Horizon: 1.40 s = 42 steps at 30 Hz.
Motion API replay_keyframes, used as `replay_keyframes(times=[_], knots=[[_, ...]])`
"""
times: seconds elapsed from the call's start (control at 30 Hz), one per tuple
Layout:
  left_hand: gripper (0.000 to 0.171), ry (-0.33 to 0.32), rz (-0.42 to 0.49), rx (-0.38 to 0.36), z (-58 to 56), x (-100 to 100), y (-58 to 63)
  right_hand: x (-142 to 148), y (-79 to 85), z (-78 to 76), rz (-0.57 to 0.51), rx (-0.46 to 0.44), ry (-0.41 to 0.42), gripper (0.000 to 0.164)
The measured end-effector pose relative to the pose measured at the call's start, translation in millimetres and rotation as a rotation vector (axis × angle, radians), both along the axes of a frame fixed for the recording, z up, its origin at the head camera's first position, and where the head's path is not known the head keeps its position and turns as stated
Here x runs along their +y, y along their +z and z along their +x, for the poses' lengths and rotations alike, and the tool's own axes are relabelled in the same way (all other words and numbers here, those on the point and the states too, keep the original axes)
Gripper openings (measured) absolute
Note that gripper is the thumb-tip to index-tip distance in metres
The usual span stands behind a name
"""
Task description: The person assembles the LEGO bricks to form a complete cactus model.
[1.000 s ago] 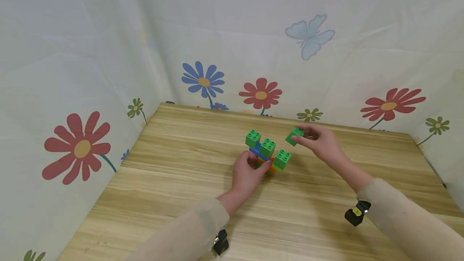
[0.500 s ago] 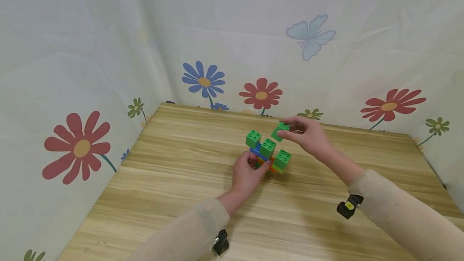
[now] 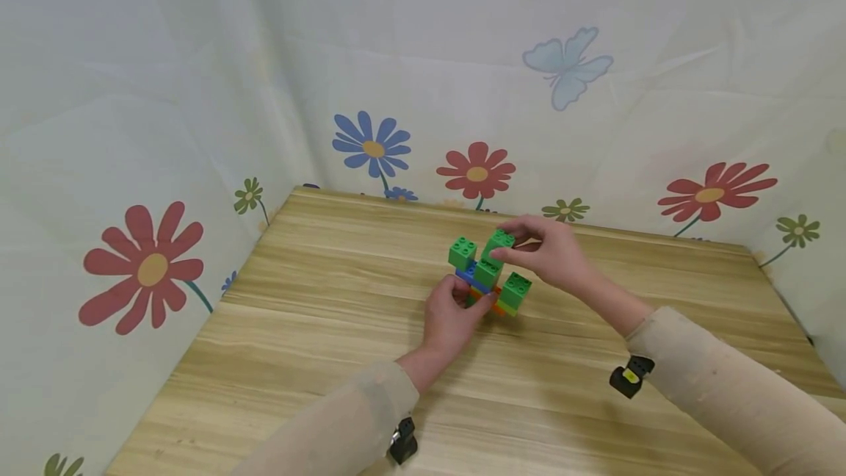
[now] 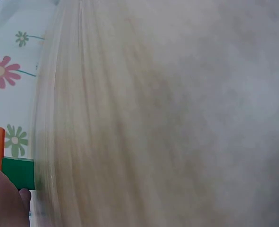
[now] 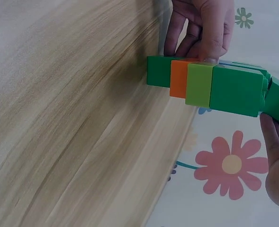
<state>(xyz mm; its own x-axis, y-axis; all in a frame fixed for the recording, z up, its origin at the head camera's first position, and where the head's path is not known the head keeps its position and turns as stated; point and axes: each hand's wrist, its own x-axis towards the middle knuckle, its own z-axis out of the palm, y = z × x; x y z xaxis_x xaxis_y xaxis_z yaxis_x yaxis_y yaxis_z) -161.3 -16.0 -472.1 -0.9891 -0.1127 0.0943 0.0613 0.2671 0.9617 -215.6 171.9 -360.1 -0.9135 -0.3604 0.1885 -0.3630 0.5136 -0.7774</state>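
A stack of toy building bricks stands on the wooden table, gripped low down by my left hand (image 3: 454,320). Blue (image 3: 471,279), orange (image 5: 178,79) and lime (image 5: 199,85) bricks make up its middle, with a green brick (image 5: 158,72) at the base. Three taller green bricks top it: one at left (image 3: 462,253), one in the centre (image 3: 487,275), one at right (image 3: 515,291). My right hand (image 3: 554,252) pinches another green brick (image 3: 500,242), slightly tilted, right over the centre one. In the left wrist view only part of the left hand (image 4: 4,201) shows.
The wood-grain table (image 3: 317,278) ends at the back against a pale curtain (image 3: 423,42) printed with flowers and a butterfly. Black wrist cameras hang under the left sleeve (image 3: 403,443) and the right sleeve (image 3: 628,379).
My right hand has carried its green brick leftward, from right of the stack to right over the centre green brick. The left hand and the stack have stayed in place.
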Motion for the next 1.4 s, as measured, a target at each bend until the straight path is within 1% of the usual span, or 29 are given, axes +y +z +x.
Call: replay_keyframes(times=[0.33, 0.57, 0.9, 1.2, 1.4], knots=[[0.032, -0.004, -0.010, 0.007, -1.1, -0.1, -0.6, -4.7, 2.7, 2.6, 0.020, 0.104, 0.070, 0.041], [0.033, 0.004, -0.028, 0.014, -1.4, -0.8, -1.3, -7.7, 5.6, 4.4, 0.076, 0.185, 0.097, 0.039], [0.032, -0.001, -0.028, 0.012, -1.0, -0.6, -1.6, -9.3, 6.5, 3.5, 0.125, 0.235, 0.100, 0.037], [0.032, -0.002, -0.040, 0.012, -1.6, -1.4, -2.6, -11.7, 6.6, 6.5, 0.152, 0.315, 0.120, 0.039], [0.033, -0.004, -0.040, 0.028, -1.6, -1.3, -2.9, -13.3, 6.5, 8.9, 0.162, 0.377, 0.141, 0.041]])
